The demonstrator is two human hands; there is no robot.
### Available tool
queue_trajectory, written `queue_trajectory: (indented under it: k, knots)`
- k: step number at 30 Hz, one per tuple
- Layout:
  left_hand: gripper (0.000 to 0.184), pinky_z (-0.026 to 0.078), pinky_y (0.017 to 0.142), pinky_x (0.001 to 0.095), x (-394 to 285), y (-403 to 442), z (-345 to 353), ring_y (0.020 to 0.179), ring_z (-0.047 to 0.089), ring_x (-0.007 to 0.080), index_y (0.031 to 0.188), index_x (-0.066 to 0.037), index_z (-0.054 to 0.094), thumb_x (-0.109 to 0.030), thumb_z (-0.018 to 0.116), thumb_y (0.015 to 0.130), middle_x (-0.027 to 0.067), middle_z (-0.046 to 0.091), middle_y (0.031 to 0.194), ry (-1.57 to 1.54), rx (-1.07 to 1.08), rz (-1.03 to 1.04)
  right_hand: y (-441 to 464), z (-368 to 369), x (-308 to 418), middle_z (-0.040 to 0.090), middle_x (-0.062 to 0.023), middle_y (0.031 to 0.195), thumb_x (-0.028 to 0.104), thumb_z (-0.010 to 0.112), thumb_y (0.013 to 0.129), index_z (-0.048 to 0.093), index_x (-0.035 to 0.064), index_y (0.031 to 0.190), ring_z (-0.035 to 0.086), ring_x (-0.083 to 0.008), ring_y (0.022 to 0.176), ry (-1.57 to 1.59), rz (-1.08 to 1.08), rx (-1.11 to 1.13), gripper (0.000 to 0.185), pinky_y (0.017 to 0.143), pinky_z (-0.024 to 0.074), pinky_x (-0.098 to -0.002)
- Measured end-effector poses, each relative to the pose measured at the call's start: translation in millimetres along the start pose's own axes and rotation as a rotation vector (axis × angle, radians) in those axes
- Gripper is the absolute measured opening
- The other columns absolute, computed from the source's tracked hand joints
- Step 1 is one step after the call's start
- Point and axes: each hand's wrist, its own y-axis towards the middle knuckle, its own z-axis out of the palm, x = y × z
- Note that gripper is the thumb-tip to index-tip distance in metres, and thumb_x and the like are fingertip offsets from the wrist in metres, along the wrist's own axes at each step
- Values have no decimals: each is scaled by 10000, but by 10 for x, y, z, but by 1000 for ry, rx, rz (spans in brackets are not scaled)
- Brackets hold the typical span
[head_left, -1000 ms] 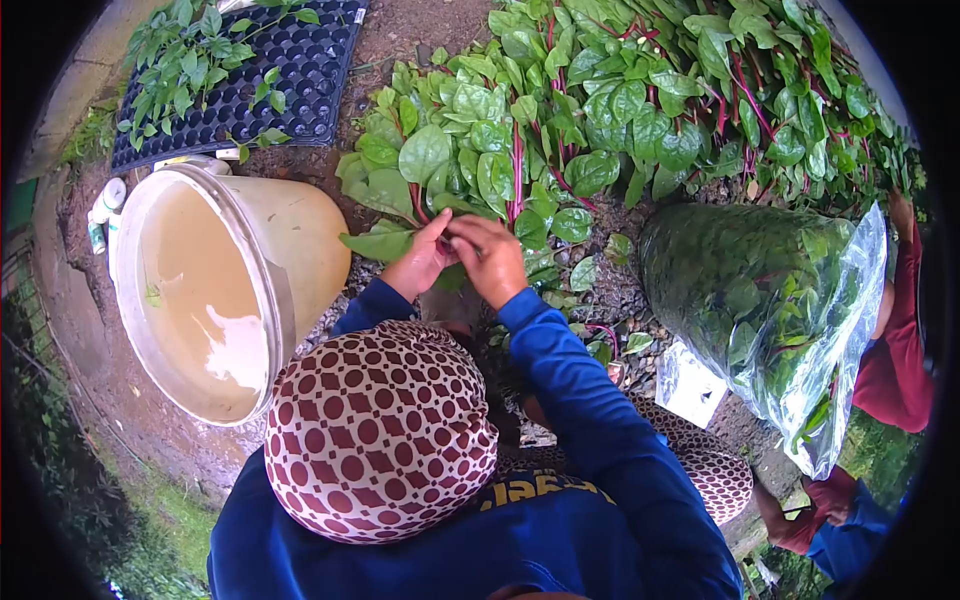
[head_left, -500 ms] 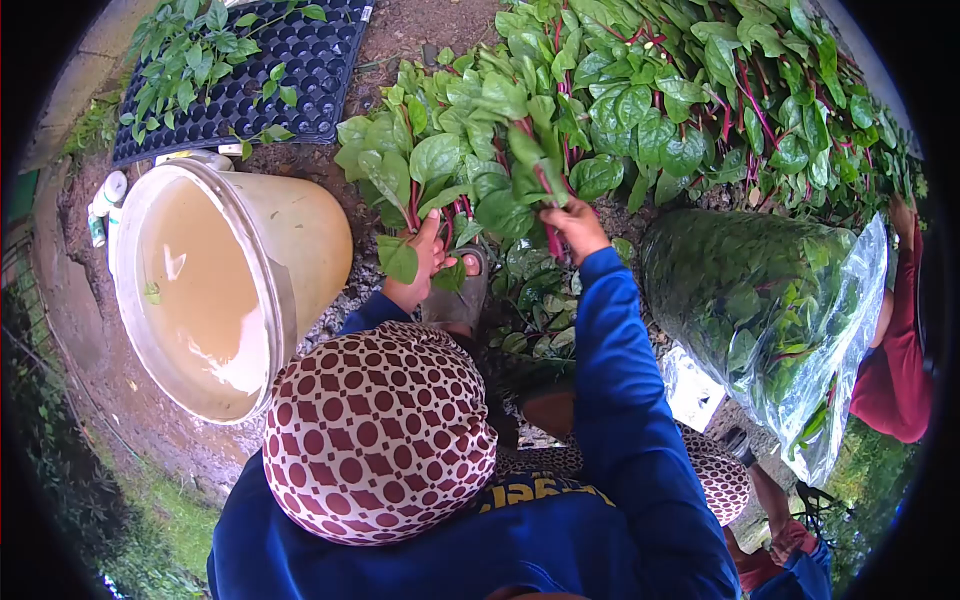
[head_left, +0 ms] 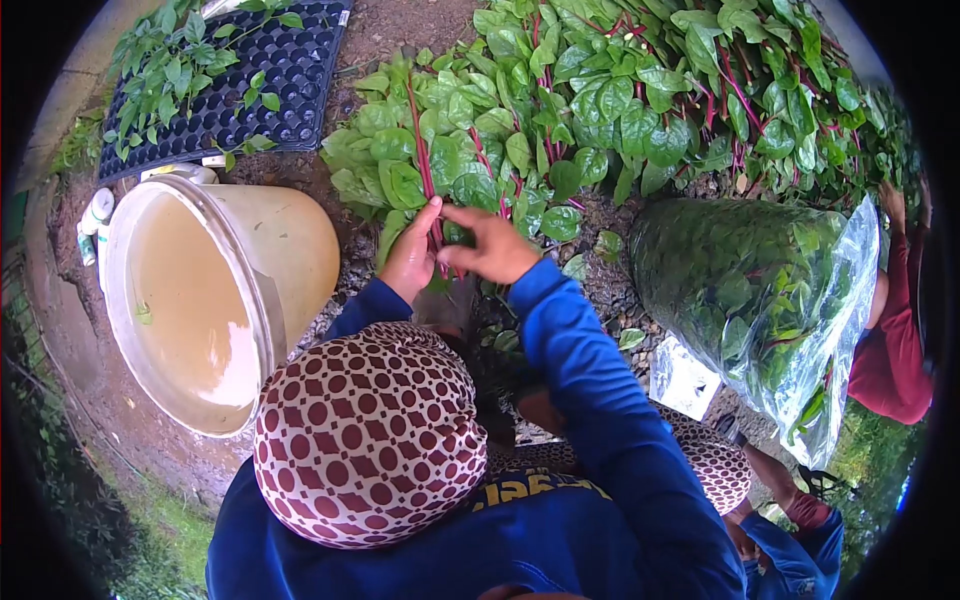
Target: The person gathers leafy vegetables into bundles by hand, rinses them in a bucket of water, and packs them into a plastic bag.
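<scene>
My left hand is closed around a bunch of red-stemmed leafy greens, like Malabar spinach, with the leaves pointing away from me. Close beside it, my right hand has its fingers bent around the lower stems of the same bunch; its fingertips are partly hidden and slightly blurred. More greens of the same kind lie in a large heap beyond both hands. My foot shows only in part, below the hands.
On the left stands a pale bucket of cloudy water, with a black seedling tray behind it. A clear plastic bag full of greens lies on the right. Other people's arms, one in a red sleeve, show at the right edge.
My right hand has moved left and toward me, from a separate stem held over the heap to the bunch at my left hand. The view has shifted slightly.
</scene>
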Motion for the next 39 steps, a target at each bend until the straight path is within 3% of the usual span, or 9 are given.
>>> queue_trajectory:
  k: [2,8,11,17,21,27,30,33,39]
  knots:
    - [213,501,659,290,-56,-51,-28,783,604,120,977,-86,602,-286,597,901,15,632,890,16,126,-95,25,-380,-279,688,-85,901,271,681,793,653,63,960,655,-205,805,196,205,-50,268,759,508,-320]
    - [224,502,686,296,-19,35,-67,773,606,129,1000,-71,608,-277,573,920,18,633,906,-57,150,99,-75,-873,-1196,618,-84,994,185,685,700,658,106,941,550,-294,1004,-1019,425,-349,255,860,456,-385]
    - [286,518,703,301,25,141,-71,783,623,152,1075,-40,591,-276,581,915,47,648,943,30,24,147,-38,-947,-1262,645,-100,946,188,702,699,662,92,928,597,-295,919,-990,322,-297,252,812,479,-387]
    - [299,522,678,310,145,134,-113,766,631,144,1056,-54,602,-307,603,897,50,657,918,140,26,81,8,-602,-906,673,-113,815,153,700,771,680,76,865,654,-210,723,55,214,-338,123,671,511,-308]
    - [269,489,645,270,223,203,-126,708,607,129,994,-84,610,-334,599,896,16,643,834,216,46,185,17,66,-45,641,-142,862,185,677,762,674,100,862,625,-337,727,-244,92,-204,131,695,507,-414]
    - [217,481,513,260,-96,-58,-14,617,610,116,1008,-93,623,-273,612,888,14,653,822,39,-86,108,55,41,-249,619,-127,827,208,721,739,647,42,837,619,-292,771,177,220,-313,207,717,499,-394]
    - [252,511,569,268,-67,-43,-101,712,630,117,1071,-74,605,-250,606,891,38,654,926,88,-90,186,81,-144,-433,627,-119,847,313,785,651,579,62,1036,627,-294,805,-538,266,-494,504,784,491,-399]
    - [269,521,606,278,-17,-11,-131,753,630,125,1105,-59,588,-223,604,892,44,645,964,99,-88,227,108,-79,-619,636,-136,913,320,783,637,524,70,1110,629,-311,863,-650,384,-435,594,814,484,-404]
    - [290,518,689,295,-26,-60,-113,811,619,142,1137,-32,563,-182,604,893,53,626,1018,86,-103,278,61,-293,-401,674,-155,877,298,732,685,624,88,982,646,-333,840,-590,655,-284,379,776,495,-422]
